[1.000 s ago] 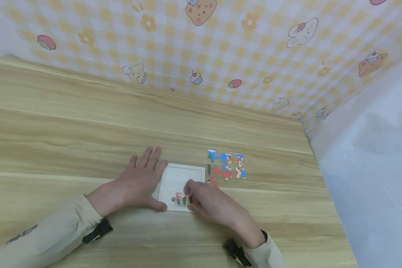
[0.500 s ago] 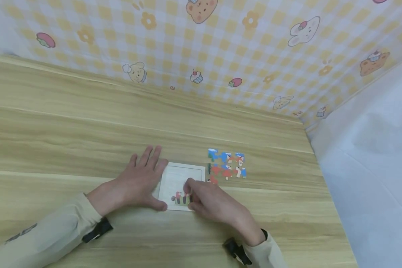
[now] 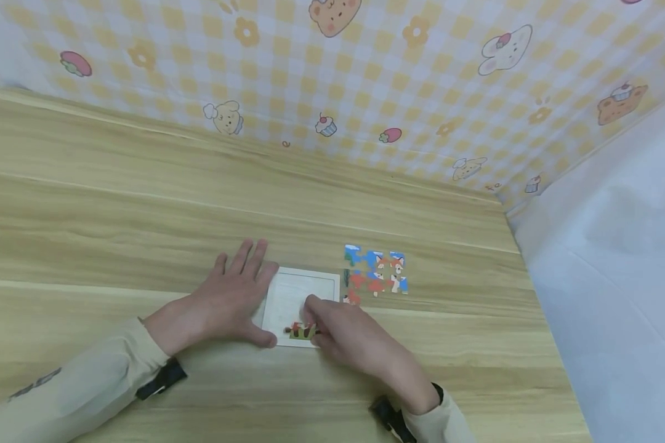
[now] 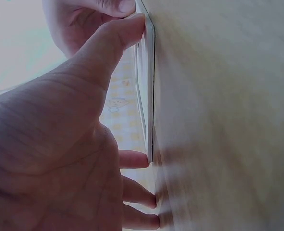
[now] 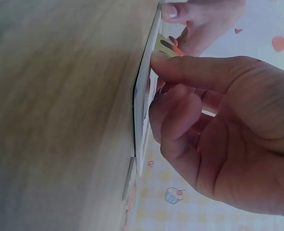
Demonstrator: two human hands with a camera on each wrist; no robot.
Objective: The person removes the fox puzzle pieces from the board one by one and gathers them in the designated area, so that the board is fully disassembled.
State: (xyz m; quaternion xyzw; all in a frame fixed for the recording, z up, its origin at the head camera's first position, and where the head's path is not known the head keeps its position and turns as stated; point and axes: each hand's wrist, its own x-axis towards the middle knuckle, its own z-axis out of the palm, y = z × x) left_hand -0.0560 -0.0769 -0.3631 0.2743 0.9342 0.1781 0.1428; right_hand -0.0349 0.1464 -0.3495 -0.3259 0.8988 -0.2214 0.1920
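A thin white square puzzle tray (image 3: 296,288) lies on the wooden table. My left hand (image 3: 224,307) is spread along its left side, the thumb on the lower left corner and the index fingertip at the upper left corner. My right hand (image 3: 354,335) pinches a puzzle piece (image 3: 301,331) over the lower part of the tray. This piece is green with dark brown stripes and some red; fingers hide its right end. In the right wrist view, the piece (image 5: 166,46) stands tilted against the tray edge beside the thumb, with the other fingers curled.
Several loose puzzle pieces (image 3: 375,271), blue and orange with a fox-like picture, lie just right of the tray. The lowest one (image 3: 352,298) is close to my right knuckles. A checkered cloth (image 3: 288,74) hangs behind the table (image 3: 144,227).
The pinched piece has tilted: its glossy glare is gone and its colours look darker. Both hands stay almost where they were, and the head view has shifted slightly.
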